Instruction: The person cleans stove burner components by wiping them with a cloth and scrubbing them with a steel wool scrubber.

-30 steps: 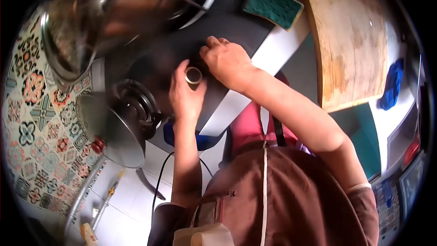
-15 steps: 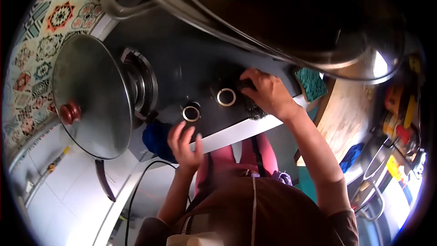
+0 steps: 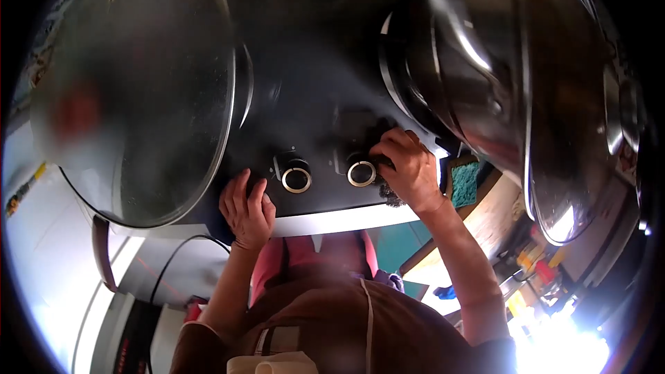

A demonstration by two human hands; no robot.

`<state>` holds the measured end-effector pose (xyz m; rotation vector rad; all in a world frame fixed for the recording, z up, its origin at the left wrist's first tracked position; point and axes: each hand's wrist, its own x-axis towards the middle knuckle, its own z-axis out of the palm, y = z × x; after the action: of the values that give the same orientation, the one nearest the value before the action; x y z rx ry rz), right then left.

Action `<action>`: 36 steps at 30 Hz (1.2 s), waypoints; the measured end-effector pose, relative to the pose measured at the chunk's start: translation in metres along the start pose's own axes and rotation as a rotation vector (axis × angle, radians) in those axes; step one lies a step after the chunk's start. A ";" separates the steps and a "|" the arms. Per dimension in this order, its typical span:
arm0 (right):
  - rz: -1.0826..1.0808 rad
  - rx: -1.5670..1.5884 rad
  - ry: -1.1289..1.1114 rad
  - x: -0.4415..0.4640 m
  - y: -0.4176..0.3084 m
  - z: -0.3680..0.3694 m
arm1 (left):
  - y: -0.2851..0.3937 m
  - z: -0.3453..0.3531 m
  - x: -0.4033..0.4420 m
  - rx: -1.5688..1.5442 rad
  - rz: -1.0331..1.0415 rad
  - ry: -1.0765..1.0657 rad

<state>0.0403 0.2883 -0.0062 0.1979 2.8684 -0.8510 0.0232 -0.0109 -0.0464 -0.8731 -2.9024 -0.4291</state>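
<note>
On the black stove top (image 3: pixel 312 76) two round knobs with pale metal rings sit near the front edge. The left knob (image 3: pixel 296 179) stands a little to the right of my left hand (image 3: pixel 247 211), whose fingers are apart with nothing between them. Beside the right knob (image 3: pixel 361 172) is my right hand (image 3: pixel 409 170), its fingers bent together; what they hold, if anything, is hidden. Below that hand a dark scouring pad (image 3: pixel 391 196) shows in part at the stove's front edge.
A glass lid (image 3: pixel 159 97) with a blurred red knob covers the left side. At the right stands a large shiny metal pot (image 3: pixel 478 90). A green sponge (image 3: pixel 465 183) lies near a wooden board (image 3: pixel 485 225). A black cable (image 3: pixel 166 263) hangs at the lower left.
The view has turned towards the stove, with the pot now at the right. My left hand has moved from the left knob to its left side. My right hand stays near the right knob.
</note>
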 end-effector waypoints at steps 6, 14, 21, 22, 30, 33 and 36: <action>-0.002 0.060 0.004 0.003 0.000 0.001 | -0.001 0.002 -0.004 -0.022 -0.016 -0.019; -0.036 0.035 -0.049 0.006 0.003 0.001 | -0.002 0.002 -0.004 -0.026 -0.017 -0.039; -0.163 -0.005 -0.051 0.025 0.000 0.001 | -0.002 0.002 -0.004 -0.019 -0.020 -0.039; -0.192 -0.008 -0.077 0.029 -0.001 -0.002 | -0.002 0.002 -0.004 -0.010 -0.019 -0.043; -0.295 -0.072 -0.100 0.023 -0.001 -0.011 | -0.004 0.006 -0.006 -0.045 -0.025 0.001; -0.255 -0.064 -0.085 0.021 -0.001 -0.006 | -0.002 0.005 -0.009 -0.045 -0.052 -0.017; -0.324 -0.061 -0.108 0.041 -0.004 -0.004 | -0.001 0.006 -0.010 -0.042 -0.063 -0.017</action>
<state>-0.0008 0.2904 -0.0076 -0.3191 2.8603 -0.7930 0.0310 -0.0148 -0.0543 -0.7957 -2.9532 -0.4918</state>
